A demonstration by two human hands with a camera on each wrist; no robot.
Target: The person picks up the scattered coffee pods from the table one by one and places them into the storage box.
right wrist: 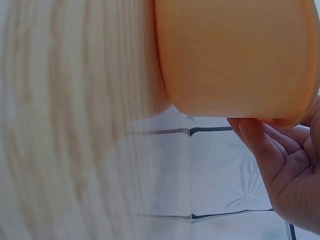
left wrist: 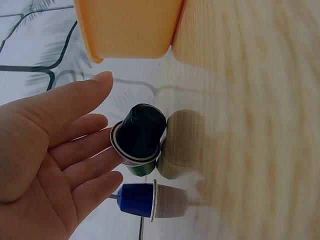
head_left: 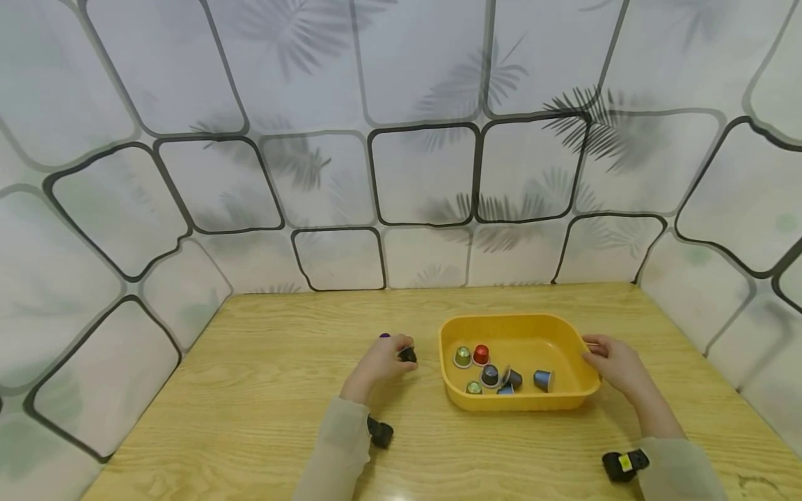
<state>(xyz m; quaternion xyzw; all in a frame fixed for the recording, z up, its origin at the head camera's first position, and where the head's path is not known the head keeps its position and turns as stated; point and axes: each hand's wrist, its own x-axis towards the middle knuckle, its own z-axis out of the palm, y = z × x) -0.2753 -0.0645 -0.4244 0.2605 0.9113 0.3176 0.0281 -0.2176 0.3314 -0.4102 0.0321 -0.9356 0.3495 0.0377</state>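
Note:
My left hand is left of a yellow tray, its fingers straight and its thumb apart. The fingertips touch a black coffee capsule on the table. A green capsule shows partly behind the black one in the left wrist view. Beside them a blue-purple capsule stands on its rim, mostly hidden by the hand in the head view. My right hand holds the tray's right end, with its fingers against the outer wall under the rim.
Inside the tray lie several capsules, among them a red one, a green one and a blue one. The wooden table meets a patterned backdrop at the back and sides.

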